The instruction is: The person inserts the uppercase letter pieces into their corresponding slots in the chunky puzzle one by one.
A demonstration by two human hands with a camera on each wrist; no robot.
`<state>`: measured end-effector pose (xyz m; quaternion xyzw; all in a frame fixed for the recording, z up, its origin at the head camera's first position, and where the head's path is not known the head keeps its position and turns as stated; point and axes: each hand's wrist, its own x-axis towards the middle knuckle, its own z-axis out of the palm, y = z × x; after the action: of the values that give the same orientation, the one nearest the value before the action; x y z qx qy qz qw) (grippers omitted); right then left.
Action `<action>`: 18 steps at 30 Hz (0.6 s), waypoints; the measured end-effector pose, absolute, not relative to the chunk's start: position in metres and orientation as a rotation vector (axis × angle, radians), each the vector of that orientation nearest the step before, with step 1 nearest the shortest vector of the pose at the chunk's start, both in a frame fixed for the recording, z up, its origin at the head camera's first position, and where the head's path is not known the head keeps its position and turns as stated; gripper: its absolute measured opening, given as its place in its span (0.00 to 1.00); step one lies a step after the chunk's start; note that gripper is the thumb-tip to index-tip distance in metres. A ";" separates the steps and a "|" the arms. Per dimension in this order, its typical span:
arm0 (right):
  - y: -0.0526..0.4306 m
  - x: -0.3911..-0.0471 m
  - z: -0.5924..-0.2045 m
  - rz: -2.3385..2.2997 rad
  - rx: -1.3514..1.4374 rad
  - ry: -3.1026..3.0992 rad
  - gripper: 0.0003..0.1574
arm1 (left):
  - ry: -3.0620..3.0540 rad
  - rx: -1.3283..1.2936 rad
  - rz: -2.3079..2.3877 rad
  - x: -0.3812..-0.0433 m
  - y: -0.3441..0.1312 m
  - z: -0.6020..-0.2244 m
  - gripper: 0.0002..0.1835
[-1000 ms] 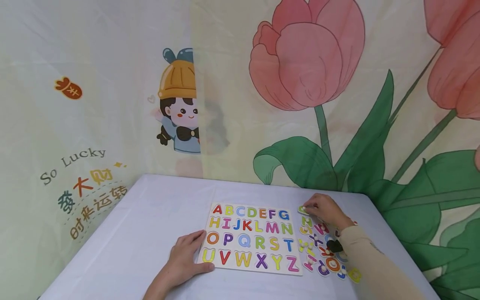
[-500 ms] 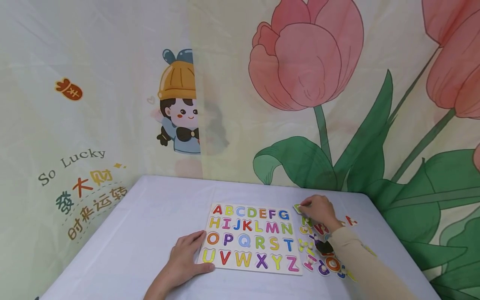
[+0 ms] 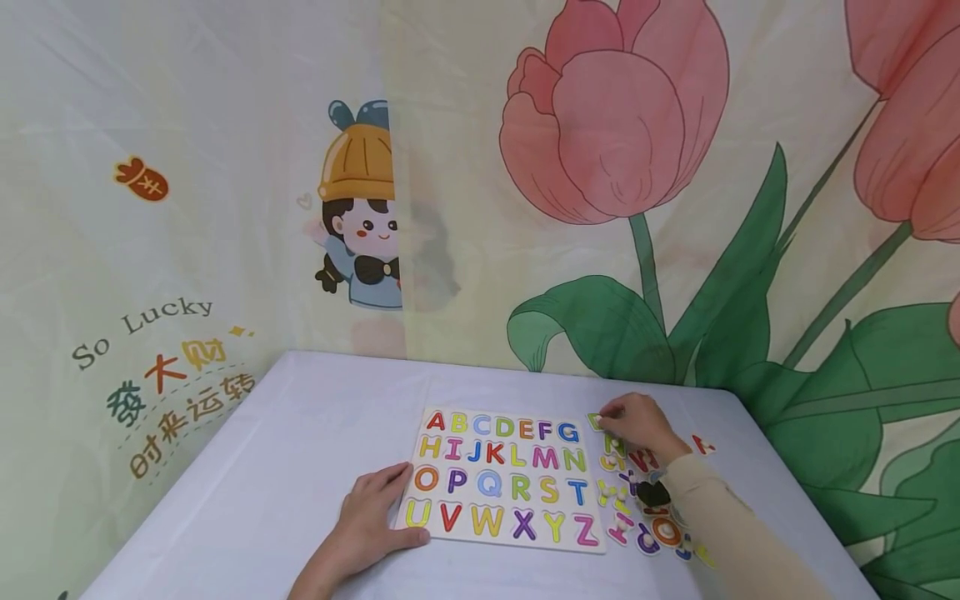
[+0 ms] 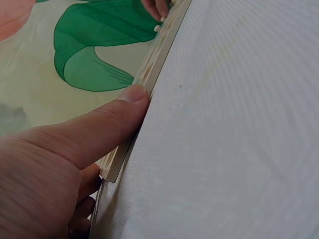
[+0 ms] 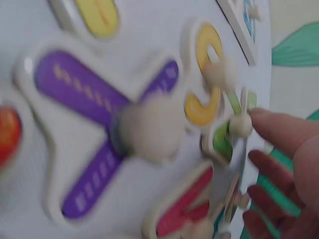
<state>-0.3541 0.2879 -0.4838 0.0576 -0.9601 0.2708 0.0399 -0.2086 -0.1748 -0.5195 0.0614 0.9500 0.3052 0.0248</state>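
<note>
My left hand (image 3: 367,512) rests at the near left corner of the wooden alphabet puzzle board (image 3: 502,546). In the left wrist view its thumb (image 4: 117,112) lies straight along the front edge, other fingers lower at the corner. Beyond the board's far right corner, my right hand (image 3: 637,417) pinches a green letter piece (image 3: 594,420) by thumb and fingertips. Its letter is mostly hidden. The right wrist view shows the thumb (image 5: 271,129) close to a green N piece's knob (image 5: 240,125), the remaining fingers loosely bent below.
Several loose knobbed letter pieces lie right of the board, including an orange O (image 3: 666,531), a purple X (image 5: 99,109) and a red piece (image 3: 703,445). The right sleeve (image 3: 738,517) covers part of the pile. A printed curtain (image 3: 465,250) hangs behind the white table (image 3: 330,417).
My right hand has shifted slightly left with the green piece, nearer the board's far right corner. The red piece behind the wrist has come into fuller view. My left hand stays put.
</note>
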 end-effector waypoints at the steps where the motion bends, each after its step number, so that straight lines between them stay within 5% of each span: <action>1: 0.290 -0.356 -0.484 0.848 0.199 -2.950 0.14 | 2.938 0.189 0.941 -0.209 -0.175 -0.520 0.61; 18: 0.307 -0.366 -0.489 0.906 0.446 -2.931 0.09 | 2.957 0.188 0.907 -0.210 -0.175 -0.521 0.62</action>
<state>-0.3661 0.3069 -0.4890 0.1440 -0.9453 0.2921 0.0206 -0.2098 -0.1747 -0.5205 0.0606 0.9541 0.2926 0.0213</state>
